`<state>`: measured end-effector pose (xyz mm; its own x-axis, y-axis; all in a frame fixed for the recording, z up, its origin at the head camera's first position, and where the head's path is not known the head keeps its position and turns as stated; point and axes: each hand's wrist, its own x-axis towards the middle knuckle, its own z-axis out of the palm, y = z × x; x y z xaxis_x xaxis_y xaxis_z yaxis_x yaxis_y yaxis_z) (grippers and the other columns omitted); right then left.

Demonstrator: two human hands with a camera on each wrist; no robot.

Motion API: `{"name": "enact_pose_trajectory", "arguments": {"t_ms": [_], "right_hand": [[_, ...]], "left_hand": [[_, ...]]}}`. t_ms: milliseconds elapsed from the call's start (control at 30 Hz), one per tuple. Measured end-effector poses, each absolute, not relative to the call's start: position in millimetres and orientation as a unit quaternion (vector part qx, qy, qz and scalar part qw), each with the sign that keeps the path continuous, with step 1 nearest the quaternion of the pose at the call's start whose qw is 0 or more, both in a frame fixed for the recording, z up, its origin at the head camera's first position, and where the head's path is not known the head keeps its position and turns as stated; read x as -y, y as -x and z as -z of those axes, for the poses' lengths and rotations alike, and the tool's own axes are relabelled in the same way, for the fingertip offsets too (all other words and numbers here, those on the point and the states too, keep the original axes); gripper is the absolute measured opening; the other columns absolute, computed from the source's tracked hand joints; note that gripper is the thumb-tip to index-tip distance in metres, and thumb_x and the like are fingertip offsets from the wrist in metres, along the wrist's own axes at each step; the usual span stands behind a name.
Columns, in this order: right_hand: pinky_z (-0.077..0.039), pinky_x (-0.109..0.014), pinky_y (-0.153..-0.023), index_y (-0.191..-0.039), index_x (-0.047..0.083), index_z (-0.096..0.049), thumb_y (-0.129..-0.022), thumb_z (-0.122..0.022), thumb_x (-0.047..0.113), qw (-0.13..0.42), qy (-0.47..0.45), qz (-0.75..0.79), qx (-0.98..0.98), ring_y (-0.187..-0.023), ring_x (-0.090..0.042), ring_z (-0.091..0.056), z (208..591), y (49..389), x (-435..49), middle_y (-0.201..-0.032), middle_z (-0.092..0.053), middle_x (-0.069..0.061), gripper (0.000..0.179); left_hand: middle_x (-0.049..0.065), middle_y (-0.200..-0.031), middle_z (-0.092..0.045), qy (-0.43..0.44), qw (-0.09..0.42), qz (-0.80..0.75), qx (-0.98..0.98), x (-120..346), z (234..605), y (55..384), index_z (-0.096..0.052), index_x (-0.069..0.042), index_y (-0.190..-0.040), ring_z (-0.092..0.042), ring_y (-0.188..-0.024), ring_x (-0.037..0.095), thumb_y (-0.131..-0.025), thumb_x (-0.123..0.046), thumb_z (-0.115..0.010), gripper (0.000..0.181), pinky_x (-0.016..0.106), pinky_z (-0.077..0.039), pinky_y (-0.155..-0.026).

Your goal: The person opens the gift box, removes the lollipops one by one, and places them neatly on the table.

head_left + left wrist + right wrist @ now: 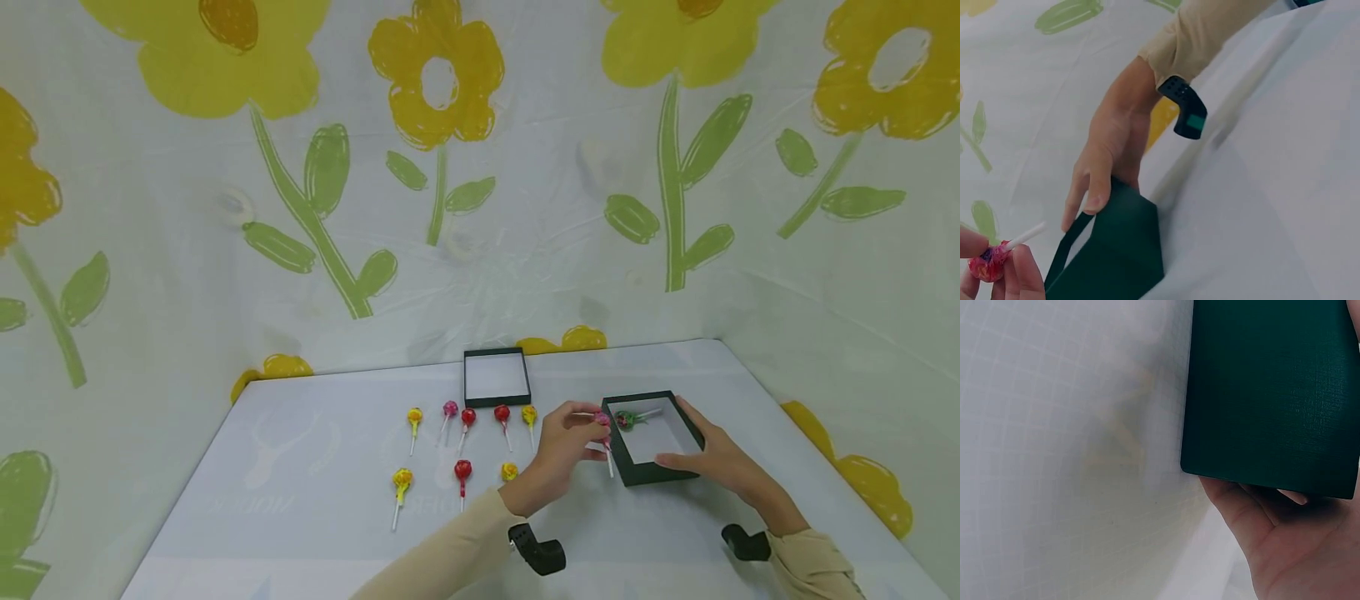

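My left hand [558,454] pinches a pink-wrapped lollipop [991,265] with a white stick, just beside the left wall of a dark green box [660,474]. In the head view its stick points down toward the table. My right hand [723,457] grips the right side of that box, thumb over the near rim and fingers along the outer wall. The right wrist view shows the box's green outer wall [1272,394] against the palm. Inside the open box, a green-wrapped lollipop [625,420] lies on the white bottom.
Left of my hands, several lollipops lie in rough rows, among them a red one [462,470], a yellow one [402,479] and a pink one [450,408]. A shallow dark-rimmed tray or lid [497,402] sits behind them near the table's back edge. A flowered curtain [525,283] hangs behind.
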<state>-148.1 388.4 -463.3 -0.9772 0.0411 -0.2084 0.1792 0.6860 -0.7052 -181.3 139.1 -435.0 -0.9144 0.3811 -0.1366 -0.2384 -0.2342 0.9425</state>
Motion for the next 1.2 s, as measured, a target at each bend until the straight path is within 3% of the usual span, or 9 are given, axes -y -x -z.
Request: {"name": "enact_pose_trajectory", "arguments": {"t_ms": [300, 633, 1200], "right_hand": [[-0.017, -0.076, -0.094, -0.152, 0.017, 0.005, -0.079, -0.075, 0.04, 0.08, -0.042, 0.4, -0.912, -0.132, -0.058, -0.005, 462.5, 147.6, -387.5, -0.151, -0.001, -0.033, 0.11], [-0.015, -0.076, -0.094, -0.152, 0.018, 0.005, -0.079, -0.075, 0.038, 0.084, -0.037, 0.411, -0.907, -0.133, -0.058, -0.004, 462.7, 149.1, -386.0, -0.151, 0.0, -0.032, 0.111], [-0.016, -0.076, -0.094, -0.152, 0.018, 0.005, -0.079, -0.075, 0.037, 0.083, -0.041, 0.409, -0.908, -0.132, -0.058, -0.005, 463.8, 145.2, -390.3, -0.151, 0.0, -0.033, 0.11]], "left_hand": [[0.005, -0.095, -0.063, -0.082, 0.209, -0.735, -0.64, -102.2, 441.7, 175.6, -0.062, -0.007, -0.109, -0.064, -0.076, 0.016, -0.086, -0.01, -0.068, 0.024, 0.031, -0.056, -0.067], [0.005, -0.1, -0.061, -0.085, 0.235, -0.679, -0.69, -49.9, 449.3, 174.6, -0.059, -0.004, -0.116, -0.063, -0.079, 0.016, -0.086, -0.013, -0.068, 0.032, 0.031, -0.056, -0.068], [0.009, -0.104, -0.06, -0.032, 0.185, -0.649, -0.737, 27.4, 456.6, 183.7, -0.055, 0.0, -0.121, -0.062, -0.077, 0.018, -0.085, -0.017, -0.069, 0.042, 0.031, -0.056, -0.068]]}}
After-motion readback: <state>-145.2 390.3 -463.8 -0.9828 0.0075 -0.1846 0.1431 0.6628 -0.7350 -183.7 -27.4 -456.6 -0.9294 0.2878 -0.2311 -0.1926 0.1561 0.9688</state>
